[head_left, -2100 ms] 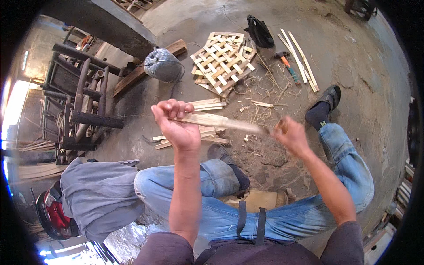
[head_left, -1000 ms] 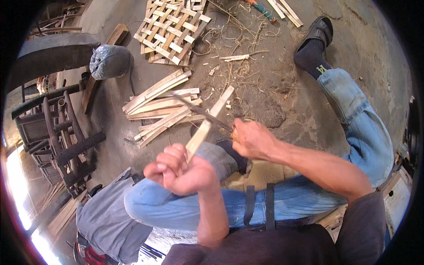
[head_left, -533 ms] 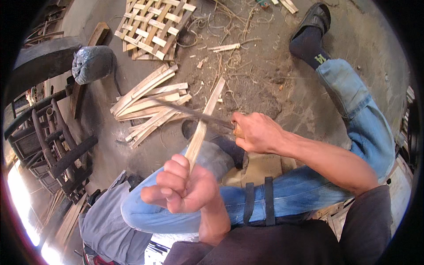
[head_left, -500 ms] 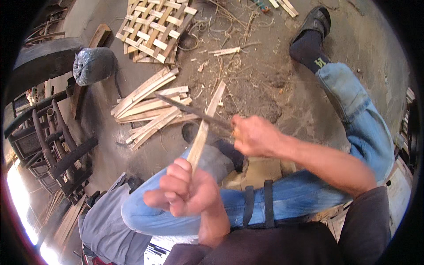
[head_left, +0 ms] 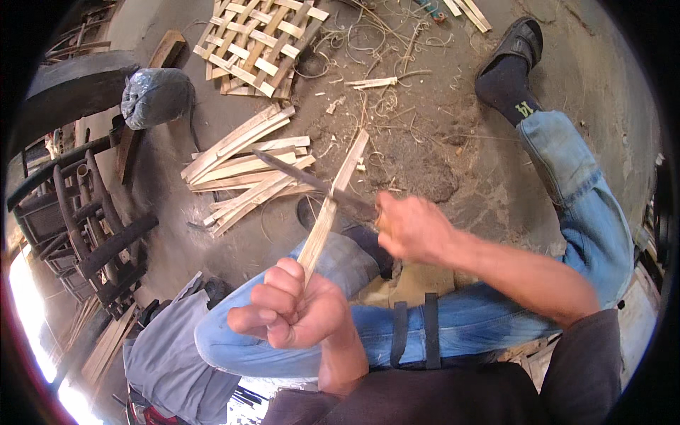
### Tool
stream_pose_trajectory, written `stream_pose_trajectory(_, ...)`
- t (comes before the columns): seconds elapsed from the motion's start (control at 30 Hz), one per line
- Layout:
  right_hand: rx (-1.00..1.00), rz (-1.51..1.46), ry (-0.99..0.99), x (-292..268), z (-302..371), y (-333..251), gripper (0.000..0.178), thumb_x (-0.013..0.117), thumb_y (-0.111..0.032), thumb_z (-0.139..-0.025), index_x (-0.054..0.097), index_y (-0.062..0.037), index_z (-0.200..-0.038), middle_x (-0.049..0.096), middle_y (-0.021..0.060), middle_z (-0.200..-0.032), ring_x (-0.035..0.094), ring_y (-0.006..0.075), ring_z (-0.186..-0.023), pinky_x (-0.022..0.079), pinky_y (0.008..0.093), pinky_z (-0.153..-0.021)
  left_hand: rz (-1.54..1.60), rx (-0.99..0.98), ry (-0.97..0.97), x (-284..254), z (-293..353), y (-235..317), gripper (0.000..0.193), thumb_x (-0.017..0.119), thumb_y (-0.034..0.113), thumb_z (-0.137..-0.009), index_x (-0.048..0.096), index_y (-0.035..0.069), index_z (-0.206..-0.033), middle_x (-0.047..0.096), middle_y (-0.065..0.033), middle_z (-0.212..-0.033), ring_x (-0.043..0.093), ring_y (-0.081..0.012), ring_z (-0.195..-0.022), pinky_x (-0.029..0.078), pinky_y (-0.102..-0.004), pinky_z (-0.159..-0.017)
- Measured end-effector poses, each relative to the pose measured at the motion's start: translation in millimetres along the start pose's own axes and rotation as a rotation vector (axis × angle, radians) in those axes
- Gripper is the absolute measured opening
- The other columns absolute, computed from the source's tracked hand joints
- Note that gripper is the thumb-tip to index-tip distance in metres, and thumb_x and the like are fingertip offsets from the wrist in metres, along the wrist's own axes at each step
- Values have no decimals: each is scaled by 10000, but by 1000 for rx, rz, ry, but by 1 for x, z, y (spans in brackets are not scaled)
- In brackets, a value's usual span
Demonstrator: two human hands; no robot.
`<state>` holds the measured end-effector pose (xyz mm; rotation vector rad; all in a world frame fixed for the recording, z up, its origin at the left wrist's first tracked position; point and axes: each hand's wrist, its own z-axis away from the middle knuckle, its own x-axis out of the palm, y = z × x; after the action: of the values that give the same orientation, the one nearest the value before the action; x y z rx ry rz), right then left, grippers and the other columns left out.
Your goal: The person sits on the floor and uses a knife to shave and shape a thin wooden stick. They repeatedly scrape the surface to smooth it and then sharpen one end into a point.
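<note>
Left hand [head_left: 301,308] around end of wooden strip [head_left: 321,232]

The bare left hand [head_left: 301,304] grips a flat, pale wooden strip [head_left: 322,230] slanting away from it. The bare right hand [head_left: 411,225] clasps a dark, narrow-bladed knife [head_left: 292,169], its blade crossing the strip beyond the left hand. Ahead and left of that hand lie pale wooden slats [head_left: 237,142]; farther ahead, a woven wooden lattice panel [head_left: 265,40].

plastic-wrapped bundle [head_left: 157,99] beside wooden beam [head_left: 166,49]; dark frames [head_left: 117,245], possibly chairs, at left; grey cloth [head_left: 180,354], lower left
</note>
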<state>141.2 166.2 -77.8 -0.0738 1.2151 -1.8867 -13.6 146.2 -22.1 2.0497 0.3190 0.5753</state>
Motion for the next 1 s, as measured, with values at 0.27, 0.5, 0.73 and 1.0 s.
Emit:
stream_pose_trajectory(0.27, 97, -11, 1, 6, -19, 29, 292, 590, -147, -775, 561, 52, -986, 653, 271, -768, 677, 433, -797, 549, 524, -724, 70, 5, -24, 3, -3, -1, 174, 478, 162, -877, 306, 147, -850, 264, 31, -544, 181, -85, -462, 180, -258, -468)
stream_pose_trajectory(0.5, 34, 224, 98, 35, -70, 117, 401, 608, -164, -743, 539, 40, -1081, 647, 279, -806, 659, 448, -764, 553, 484, -673, 132, -44, 33, -1, -9, 0, 209, 463, 106, -877, 269, 146, -812, 250, 24, -541, 185, -79, -461, 178, -256, -465)
stream_pose_trajectory(0.73, -124, 14, 208, 43, -52, 82, 406, 648, -227, -753, 573, 28, -1059, 645, 272, -787, 667, 433, -787, 543, 520, -744, 137, -94, -6, -5, -14, 14, 138, 421, 97, -882, 316, 153, -812, 270, 51, -558, 198, -57, -474, 203, -236, -486)
stream_pose_trajectory(1.0, 196, 69, 392, -1, -43, 124, 357, 618, -190, -760, 589, 54, -1020, 659, 293, -866, 669, 443, -844, 547, 503, -776, 300, 16, -138, -14, -28, 58, 167, 505, 121, -904, 348, 141, -851, 278, 47, -571, 216, -62, -468, 210, -257, -486)
